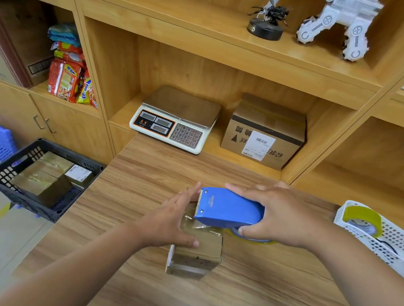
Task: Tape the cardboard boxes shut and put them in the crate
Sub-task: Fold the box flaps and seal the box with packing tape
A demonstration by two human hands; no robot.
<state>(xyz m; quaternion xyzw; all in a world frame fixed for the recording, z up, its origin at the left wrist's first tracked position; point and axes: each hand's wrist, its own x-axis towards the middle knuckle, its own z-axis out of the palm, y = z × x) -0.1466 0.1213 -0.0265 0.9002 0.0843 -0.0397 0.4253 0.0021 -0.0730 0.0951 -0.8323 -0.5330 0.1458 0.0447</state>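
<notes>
1. The wooden table (140,196) spreads out before you. The small cardboard box (199,255) lies on it close to you, near the middle.
2. The black crate (26,204) sits just beside the table's left edge and holds taped boxes (42,177) packed together.
3. A white basket (392,240) stands at the table's right edge with a yellow tape roll (362,217) in it.
4. Your left hand (173,222) lies flat on the left part of the small cardboard box, fingers straight and thumb stretched across its top.
5. Your right hand (281,217) grips the blue tape dispenser (229,209), fingers curled over its back and thumb on its near side. The dispenser's toothed end is over the far side of the small cardboard box.
</notes>
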